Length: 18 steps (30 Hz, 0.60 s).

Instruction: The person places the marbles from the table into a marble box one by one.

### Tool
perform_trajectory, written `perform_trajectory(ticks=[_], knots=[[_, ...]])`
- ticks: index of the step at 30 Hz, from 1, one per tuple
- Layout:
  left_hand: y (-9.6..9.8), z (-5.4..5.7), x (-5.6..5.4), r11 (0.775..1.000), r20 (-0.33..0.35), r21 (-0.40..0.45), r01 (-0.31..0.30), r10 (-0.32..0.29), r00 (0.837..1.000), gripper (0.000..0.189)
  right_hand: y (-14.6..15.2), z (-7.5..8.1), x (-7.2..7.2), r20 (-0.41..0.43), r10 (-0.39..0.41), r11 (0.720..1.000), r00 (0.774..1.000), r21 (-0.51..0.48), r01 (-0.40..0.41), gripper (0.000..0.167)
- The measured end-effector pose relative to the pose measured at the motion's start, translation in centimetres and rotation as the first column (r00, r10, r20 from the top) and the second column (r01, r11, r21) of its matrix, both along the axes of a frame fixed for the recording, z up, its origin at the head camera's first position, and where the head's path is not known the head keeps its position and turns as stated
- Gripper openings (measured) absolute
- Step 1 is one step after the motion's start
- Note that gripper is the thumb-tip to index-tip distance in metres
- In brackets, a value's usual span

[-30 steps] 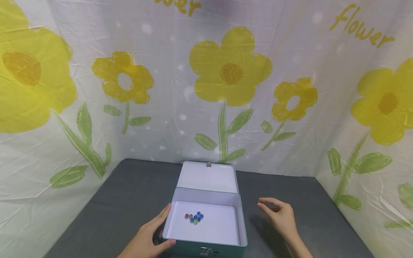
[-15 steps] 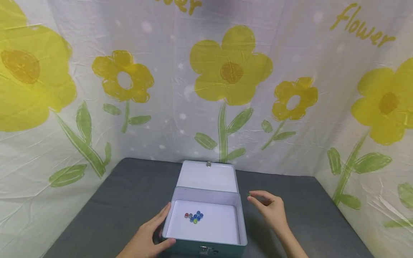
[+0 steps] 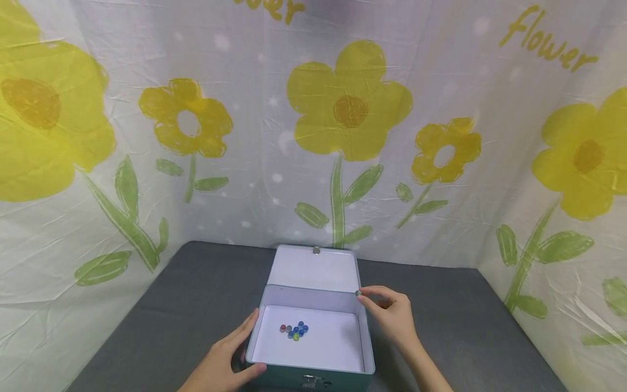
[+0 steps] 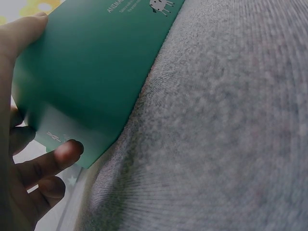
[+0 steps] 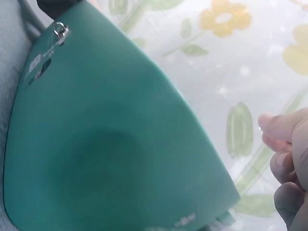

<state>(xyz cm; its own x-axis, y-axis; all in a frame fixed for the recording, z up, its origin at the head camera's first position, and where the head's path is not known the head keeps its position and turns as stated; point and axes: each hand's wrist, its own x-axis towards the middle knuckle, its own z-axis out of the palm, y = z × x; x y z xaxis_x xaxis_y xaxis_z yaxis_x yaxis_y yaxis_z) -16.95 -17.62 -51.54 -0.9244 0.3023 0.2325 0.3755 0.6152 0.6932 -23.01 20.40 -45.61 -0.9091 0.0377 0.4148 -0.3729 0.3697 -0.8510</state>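
A teal metal box [image 3: 313, 377] with a white inside stands with its lid [image 3: 315, 268] laid back. Several glass marbles [image 3: 296, 330], mostly blue with one red and one yellow-green, lie grouped on its floor, left of centre. My left hand [image 3: 222, 356] holds the box's front left corner, thumb at the front rim and fingers along the left side; the left wrist view shows those fingers [image 4: 53, 159] against the teal wall. Between thumb and forefinger, my right hand [image 3: 392, 316] pinches a small greenish marble [image 3: 358, 293] at the box's back right corner, near rim height.
A dark grey cloth [image 3: 455, 321] covers the table on both sides of the box. Behind and beside it hangs a white curtain [image 3: 259, 212] printed with yellow flowers. A metal clasp [image 3: 316, 250] sits on the lid's far edge.
My right hand has moved left, from beyond the box's right side to its back right corner, carrying the marble. The left hand and the box stay in place.
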Motion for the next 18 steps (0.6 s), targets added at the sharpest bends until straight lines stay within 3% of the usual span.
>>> perform_trajectory(ticks=[8, 18], knots=[[-0.2, -0.1, -0.1, 1.000, 0.034, 0.005, 0.004, -0.005, 0.999, 0.096, -2.0, -0.1, -0.4, -0.004, 0.075, 0.996, 0.997, -0.044, -0.075, 0.013], [-0.1, -0.1, -0.1, 1.000, 0.004, 0.003, 0.005, -0.005, 1.000, 0.097, -3.5, 0.2, -0.8, 0.025, 0.149, 0.987, 0.988, -0.066, -0.147, 0.015]])
